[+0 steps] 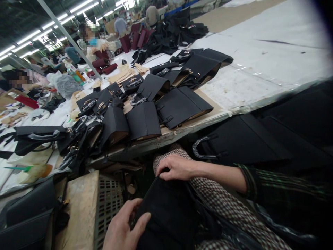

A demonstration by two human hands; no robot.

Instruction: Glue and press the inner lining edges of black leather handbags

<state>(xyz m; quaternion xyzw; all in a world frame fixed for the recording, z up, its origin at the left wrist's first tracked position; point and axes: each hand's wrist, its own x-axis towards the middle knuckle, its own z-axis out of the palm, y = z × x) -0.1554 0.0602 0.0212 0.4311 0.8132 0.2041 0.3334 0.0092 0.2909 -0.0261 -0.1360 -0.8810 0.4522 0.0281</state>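
Note:
A black handbag (169, 211) lies across my lap, its long edge running slantwise between my hands. My left hand (127, 224) is at the near end of that edge, thumb on top and fingers curled over the side. At the far corner, my right hand (175, 167) pinches the edge between thumb and fingers. Checked trousers (221, 198) show beneath the bag. Its lower part runs out of view, and its straps are dark and hard to make out.
Several black handbags (144, 119) with wrapped handles cover the table (249, 100) edge ahead. A plastic crate (109, 198) with a wooden board (78, 208) stands at my left. More black bags (244, 139) lie at right. A glue bottle (33, 172) sits on the left table. Co-workers sit farther back.

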